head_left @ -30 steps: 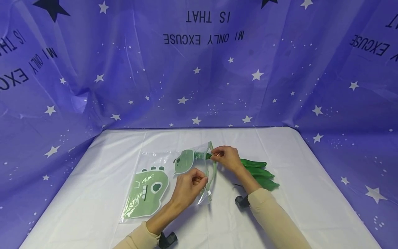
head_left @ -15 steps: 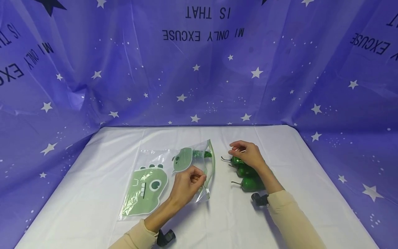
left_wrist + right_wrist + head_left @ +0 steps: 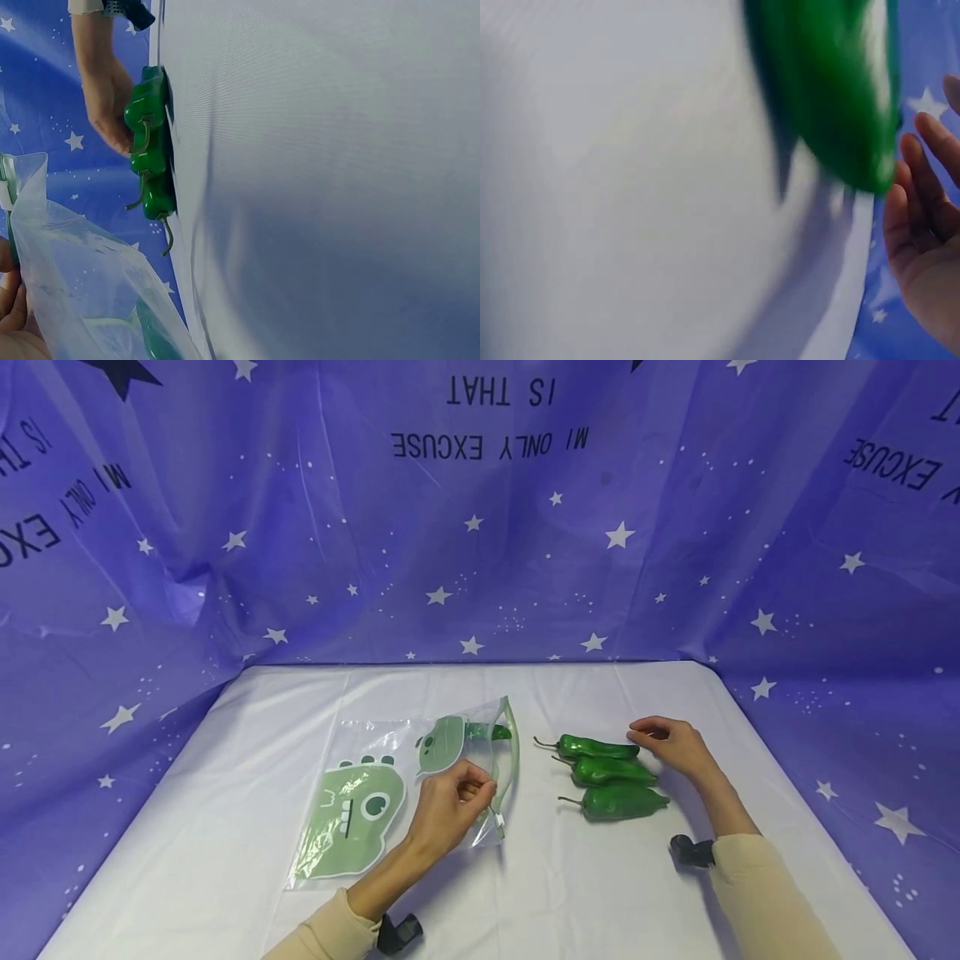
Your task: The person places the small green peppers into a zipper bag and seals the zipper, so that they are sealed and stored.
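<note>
A clear zip bag (image 3: 360, 827) with a green dinosaur print lies at the left, its mouth facing right. Inside, near the mouth, is a green pepper (image 3: 501, 732). My left hand (image 3: 450, 802) pinches the bag's near edge by the opening; in the left wrist view its fingers (image 3: 13, 300) grip the bag edge beside the zip. Three green peppers (image 3: 618, 803) lie in a row to the right, stems pointing left. My right hand (image 3: 678, 747), fingers loosely bent and holding nothing, is at the tip of the farthest pepper (image 3: 596, 747); whether it touches is unclear.
A white cloth (image 3: 225, 777) covers the table. Behind it and at both sides hangs a purple curtain (image 3: 525, 568) with stars and lettering. Dark wrist devices sit under both forearms.
My right hand has let go of the pepper at the bag's mouth and moved right, past the row of peppers to their tips. My left hand has stayed on the bag.
</note>
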`<state>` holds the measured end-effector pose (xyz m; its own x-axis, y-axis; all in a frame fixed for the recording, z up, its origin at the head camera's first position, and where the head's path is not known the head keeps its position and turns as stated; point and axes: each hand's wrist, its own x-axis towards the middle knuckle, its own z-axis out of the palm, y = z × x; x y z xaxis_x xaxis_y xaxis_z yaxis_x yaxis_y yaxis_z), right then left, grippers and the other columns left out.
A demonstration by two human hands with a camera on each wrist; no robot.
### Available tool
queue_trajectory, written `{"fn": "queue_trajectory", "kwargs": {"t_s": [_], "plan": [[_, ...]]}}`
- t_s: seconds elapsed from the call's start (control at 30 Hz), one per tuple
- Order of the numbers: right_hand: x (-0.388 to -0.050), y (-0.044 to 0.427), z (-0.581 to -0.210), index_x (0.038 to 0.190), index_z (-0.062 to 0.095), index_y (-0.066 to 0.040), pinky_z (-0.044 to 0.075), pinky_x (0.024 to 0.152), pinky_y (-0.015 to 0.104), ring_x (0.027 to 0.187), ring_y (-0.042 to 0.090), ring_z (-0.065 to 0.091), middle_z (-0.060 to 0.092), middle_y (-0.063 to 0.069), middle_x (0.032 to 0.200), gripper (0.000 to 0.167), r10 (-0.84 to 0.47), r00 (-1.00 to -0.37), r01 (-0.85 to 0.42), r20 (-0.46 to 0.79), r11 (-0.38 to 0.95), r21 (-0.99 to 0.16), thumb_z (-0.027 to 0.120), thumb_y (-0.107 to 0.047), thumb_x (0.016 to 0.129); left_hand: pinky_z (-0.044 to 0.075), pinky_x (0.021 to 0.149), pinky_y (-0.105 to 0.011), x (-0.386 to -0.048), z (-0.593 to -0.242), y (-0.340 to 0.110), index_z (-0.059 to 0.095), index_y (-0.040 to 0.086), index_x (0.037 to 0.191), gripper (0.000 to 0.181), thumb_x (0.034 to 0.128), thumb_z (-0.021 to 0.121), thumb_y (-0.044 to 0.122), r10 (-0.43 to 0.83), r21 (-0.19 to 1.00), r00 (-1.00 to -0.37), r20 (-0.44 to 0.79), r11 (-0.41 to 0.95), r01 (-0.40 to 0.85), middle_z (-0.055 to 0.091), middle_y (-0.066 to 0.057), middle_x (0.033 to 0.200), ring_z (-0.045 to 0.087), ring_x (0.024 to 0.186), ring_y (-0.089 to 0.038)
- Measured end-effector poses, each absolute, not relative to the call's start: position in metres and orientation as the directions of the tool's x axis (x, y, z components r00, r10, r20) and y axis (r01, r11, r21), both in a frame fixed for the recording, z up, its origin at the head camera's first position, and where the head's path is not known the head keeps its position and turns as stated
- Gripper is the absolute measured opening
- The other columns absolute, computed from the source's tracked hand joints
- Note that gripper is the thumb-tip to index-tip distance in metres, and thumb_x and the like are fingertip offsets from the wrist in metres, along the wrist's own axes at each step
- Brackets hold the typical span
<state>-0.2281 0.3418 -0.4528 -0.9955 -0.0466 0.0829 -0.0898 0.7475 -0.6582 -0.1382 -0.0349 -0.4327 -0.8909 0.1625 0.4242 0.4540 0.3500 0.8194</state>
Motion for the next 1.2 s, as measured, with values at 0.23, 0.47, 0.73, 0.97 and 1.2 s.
{"fn": "queue_trajectory", "kwargs": {"t_s": [0.23, 0.47, 0.73, 0.97, 1.2], "plan": [[-0.219, 0.359, -0.463, 0.113, 0.066, -0.005, 0.047, 0.074, 0.033, 0.09, 0.023, 0.062, 0.067, 0.011, 0.102, 0.041, -0.078, -0.997, -0.053, -0.008, 0.739, -0.672, 0.063, -0.039, 0.09, 0.052, 0.056, -0.018, -0.138, -0.435, -0.035, 0.064, 0.009, 0.079, 0.011, 0.0796, 0.072, 0.002, 0.162, 0.816, -0.891, 0.424, 0.359, 0.454, 0.066, 0.004, 0.071, 0.062, 0.061, -0.007], [-0.217, 0.363, -0.468, 0.114, 0.065, -0.003, 0.049, 0.069, 0.028, 0.08, 0.021, 0.063, 0.068, 0.01, 0.097, 0.039, -0.125, -0.992, -0.061, -0.033, 0.677, -0.733, 0.064, -0.034, 0.091, 0.052, 0.056, -0.019, -0.138, -0.436, -0.035, 0.064, 0.01, 0.08, 0.011, 0.0795, 0.072, 0.002, 0.164, 0.815, -0.888, 0.429, 0.354, 0.459, 0.067, 0.004, 0.072, 0.062, 0.061, -0.006], [-0.22, 0.364, -0.472, 0.114, 0.065, -0.003, 0.047, 0.075, 0.027, 0.082, 0.016, 0.064, 0.069, 0.009, 0.095, 0.037, -0.153, -0.988, -0.072, -0.038, 0.654, -0.754, 0.065, -0.031, 0.09, 0.052, 0.056, -0.019, -0.138, -0.437, -0.035, 0.064, 0.01, 0.08, 0.011, 0.0797, 0.073, 0.003, 0.168, 0.802, -0.879, 0.446, 0.361, 0.476, 0.067, 0.004, 0.072, 0.062, 0.061, -0.005], [-0.223, 0.359, -0.473, 0.114, 0.065, -0.002, 0.045, 0.083, 0.029, 0.086, 0.015, 0.063, 0.069, 0.008, 0.098, 0.035, -0.167, -0.985, -0.07, -0.05, 0.642, -0.764, 0.066, -0.028, 0.09, 0.052, 0.056, -0.02, -0.139, -0.438, -0.034, 0.064, 0.008, 0.081, 0.01, 0.0802, 0.072, 0.002, 0.18, 0.807, -0.881, 0.439, 0.353, 0.474, 0.067, 0.003, 0.072, 0.062, 0.061, -0.007], [-0.223, 0.356, -0.472, 0.111, 0.066, -0.003, 0.045, 0.079, 0.027, 0.091, 0.015, 0.061, 0.069, 0.008, 0.098, 0.032, -0.16, -0.985, -0.047, -0.067, 0.621, -0.782, 0.066, -0.027, 0.09, 0.053, 0.056, -0.019, -0.139, -0.438, -0.035, 0.063, 0.009, 0.081, 0.011, 0.0803, 0.072, 0.003, 0.181, 0.803, -0.878, 0.444, 0.355, 0.479, 0.067, 0.002, 0.072, 0.062, 0.061, -0.005]]}}
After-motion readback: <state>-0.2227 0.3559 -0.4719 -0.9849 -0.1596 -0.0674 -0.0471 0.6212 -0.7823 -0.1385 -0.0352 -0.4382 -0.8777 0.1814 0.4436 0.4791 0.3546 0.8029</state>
